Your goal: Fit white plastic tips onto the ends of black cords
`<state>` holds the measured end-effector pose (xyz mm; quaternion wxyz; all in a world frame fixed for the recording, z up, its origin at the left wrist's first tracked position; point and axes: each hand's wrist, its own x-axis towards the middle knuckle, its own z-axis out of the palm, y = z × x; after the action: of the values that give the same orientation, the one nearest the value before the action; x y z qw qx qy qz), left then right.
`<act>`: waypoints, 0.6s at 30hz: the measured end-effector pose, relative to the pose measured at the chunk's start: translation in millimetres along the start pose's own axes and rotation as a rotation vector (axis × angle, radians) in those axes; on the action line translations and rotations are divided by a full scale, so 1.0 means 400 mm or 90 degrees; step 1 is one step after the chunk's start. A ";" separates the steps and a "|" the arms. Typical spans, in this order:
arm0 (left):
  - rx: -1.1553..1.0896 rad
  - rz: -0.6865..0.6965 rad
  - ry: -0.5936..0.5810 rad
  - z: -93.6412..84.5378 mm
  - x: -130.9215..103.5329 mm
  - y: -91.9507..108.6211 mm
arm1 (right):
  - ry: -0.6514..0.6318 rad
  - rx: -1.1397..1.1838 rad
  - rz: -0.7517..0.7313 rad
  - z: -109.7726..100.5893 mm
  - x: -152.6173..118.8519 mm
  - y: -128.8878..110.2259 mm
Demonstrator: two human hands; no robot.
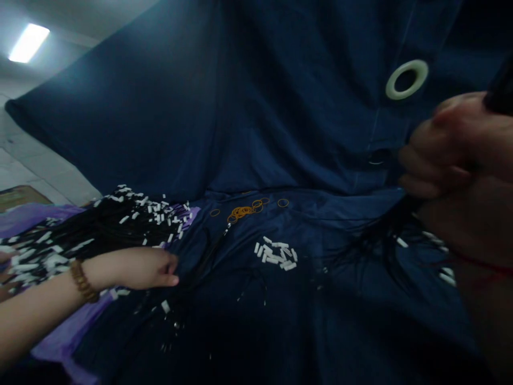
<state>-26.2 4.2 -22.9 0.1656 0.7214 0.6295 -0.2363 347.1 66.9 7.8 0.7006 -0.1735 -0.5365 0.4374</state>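
Our right hand (452, 149) is clenching thin black strands (388, 224) trailing below it, probably light, limp and wanting a whole-fist hold; we're not seeing whether our left hand (146, 267) is pinching anything.

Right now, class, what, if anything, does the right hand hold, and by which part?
The right hand grips a black thing, perhaps a strand bundle. It sticks out above the fist, cropped by the picture's edge; which part is gripped cannot be told.

Hands could pass over the strip of blue cloth (310, 227) between the central white pieces (276, 253) and the right-hand black strands (379, 230), with raised fabric (256, 107) blocking beyond.
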 end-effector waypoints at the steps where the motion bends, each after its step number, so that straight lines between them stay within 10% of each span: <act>1: 0.011 -0.023 -0.025 0.028 0.002 -0.025 | -0.012 -0.026 -0.035 -0.001 -0.005 0.001; 5: 0.059 -0.049 -0.021 0.088 0.010 -0.043 | -0.074 -0.145 -0.032 0.007 -0.023 0.025; 12: 0.135 -0.064 0.114 -0.052 -0.013 0.016 | -0.320 -0.345 0.076 0.045 -0.034 0.067; 18: 0.142 -0.045 0.033 0.072 -0.002 0.016 | -0.367 -0.334 0.054 0.051 -0.041 0.054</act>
<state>-23.8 -13.0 -47.0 0.0594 0.7184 0.6284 -0.2923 318.6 61.2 -9.9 0.4344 -0.2386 -0.7972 0.3446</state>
